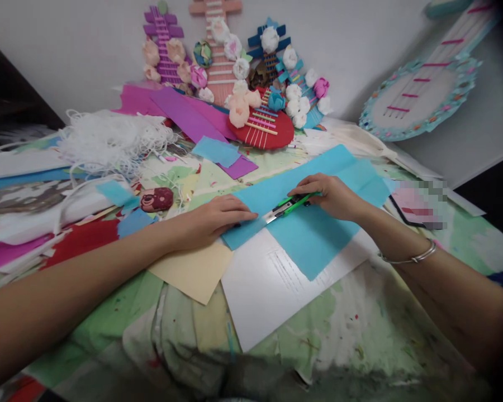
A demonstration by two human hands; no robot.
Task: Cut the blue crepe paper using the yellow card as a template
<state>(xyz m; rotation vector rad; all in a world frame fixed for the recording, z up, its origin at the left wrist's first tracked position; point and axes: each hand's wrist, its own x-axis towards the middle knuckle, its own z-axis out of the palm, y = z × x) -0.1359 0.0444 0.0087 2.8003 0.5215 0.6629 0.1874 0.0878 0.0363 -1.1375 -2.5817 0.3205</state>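
My right hand (324,195) grips a green and black utility knife (291,205), its metal blade end pointing left. The blade lies at a fold or edge of the blue paper (318,251). Pressed flat on the left part of that paper is my left hand (220,219), fingers stretched toward the blade tip and a short gap away from it. Beneath the blue paper sits a white sheet with printed lines (251,301). A cream sheet (197,273) pokes out below my left wrist.
White string (113,142) lies tangled at the back left, near purple paper strips (193,114). Decorated paper instruments, one with a red body (276,131), lean along the wall. A dark red object (156,199) and red paper (86,240) lie left. A phone-like item (414,206) lies right.
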